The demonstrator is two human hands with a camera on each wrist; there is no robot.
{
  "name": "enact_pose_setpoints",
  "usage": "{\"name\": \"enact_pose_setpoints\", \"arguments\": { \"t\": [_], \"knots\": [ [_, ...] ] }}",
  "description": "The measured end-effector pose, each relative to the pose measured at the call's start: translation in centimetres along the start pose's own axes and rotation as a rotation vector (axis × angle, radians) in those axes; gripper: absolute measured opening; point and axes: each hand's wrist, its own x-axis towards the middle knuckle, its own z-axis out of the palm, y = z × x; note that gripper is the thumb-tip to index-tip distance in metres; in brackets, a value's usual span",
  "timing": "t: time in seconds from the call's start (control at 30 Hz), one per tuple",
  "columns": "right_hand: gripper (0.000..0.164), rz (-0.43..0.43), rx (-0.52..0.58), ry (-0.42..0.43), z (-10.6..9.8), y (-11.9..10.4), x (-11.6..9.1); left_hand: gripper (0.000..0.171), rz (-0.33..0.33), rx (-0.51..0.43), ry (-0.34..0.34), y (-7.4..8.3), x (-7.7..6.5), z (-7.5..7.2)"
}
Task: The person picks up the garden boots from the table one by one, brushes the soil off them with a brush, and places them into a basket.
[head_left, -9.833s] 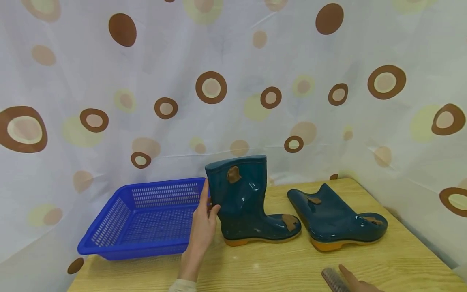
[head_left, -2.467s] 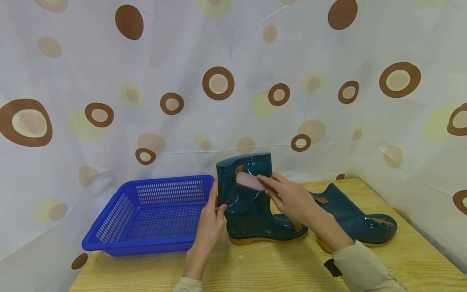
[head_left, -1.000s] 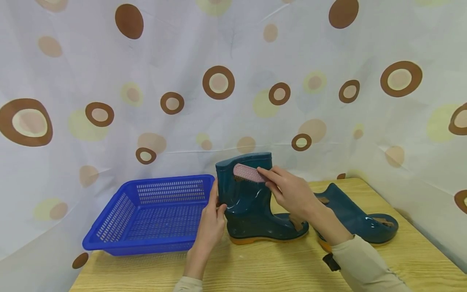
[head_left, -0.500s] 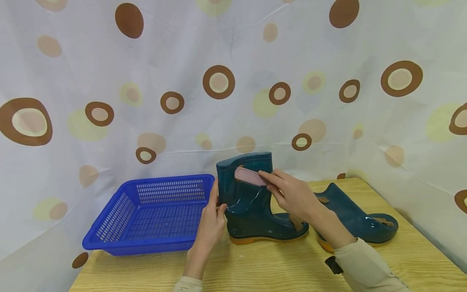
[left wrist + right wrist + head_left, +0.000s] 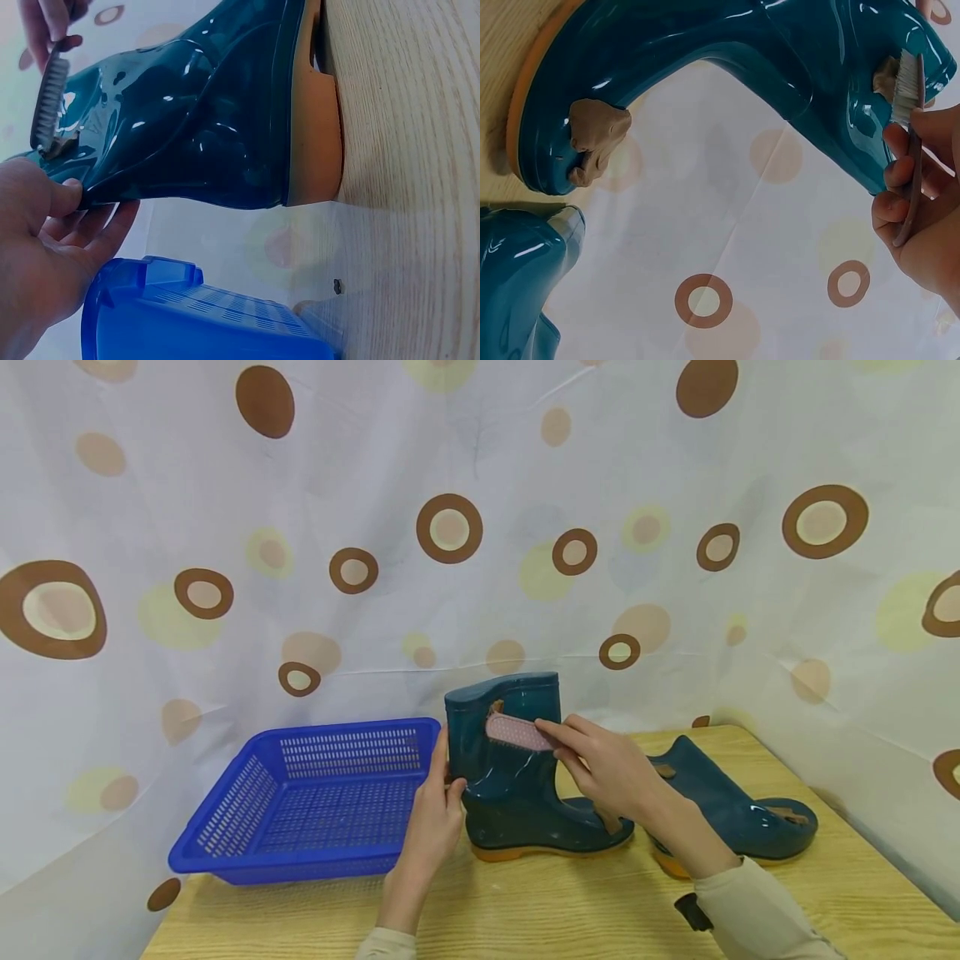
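A shiny dark green rain boot (image 5: pixel 502 814) stands upright on its orange sole. My left hand (image 5: pixel 431 818) grips the back edge of its shaft, thumb on the near side. A pink brush (image 5: pixel 519 732) is held by its handle in my right hand (image 5: pixel 611 768), index finger stretched along the back. In the right wrist view its pale bristles (image 5: pixel 906 82) lie against the upper shaft, at the edge of a brown clay-like smear (image 5: pixel 885 78). The brush covers part of that smear in the head view. Another brown lump (image 5: pixel 596 135) sticks to the toe.
A second green boot (image 5: pixel 731 814) with brown patches leans back on the right of the wooden table (image 5: pixel 525 914), partly behind my right forearm. A blue plastic basket (image 5: pixel 300 865) stands left of my left hand. A dotted curtain (image 5: pixel 375 460) hangs behind.
From the table's lower right, my right hand has brought the brush to the shaft. Over the last second the brush has slid downward there. The left hand keeps its hold on the boot.
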Motion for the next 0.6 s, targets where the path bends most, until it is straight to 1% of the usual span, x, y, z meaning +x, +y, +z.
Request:
{"name": "enact_pose_setpoints", "arguments": {
  "t": [0.1,0.17,0.33,0.43,0.53,0.6],
  "knots": [
    [0.039,-0.015,0.006,0.003,-0.12,0.10,-0.11,0.082,-0.005,-0.001,0.002,0.02,0.00,-0.01],
    [0.040,-0.031,0.002,0.026,-0.29,0.18,-0.14,0.081,-0.009,0.001,0.004,0.01,0.02,-0.01],
    [0.044,-0.082,-0.018,0.135,-0.61,0.44,-0.01,0.077,-0.025,0.007,0.004,0.04,0.06,0.02],
    [0.046,-0.104,0.003,0.201,-0.69,0.53,0.20,0.076,-0.036,0.010,0.002,0.10,0.10,0.03],
    [0.049,-0.117,0.020,0.248,-0.79,0.54,0.54,0.075,-0.047,0.006,-0.005,0.14,0.09,0.06],
    [0.050,-0.122,0.014,0.263,-0.86,0.50,0.83,0.075,-0.060,0.003,-0.011,0.15,0.07,0.08]
  ]
}}
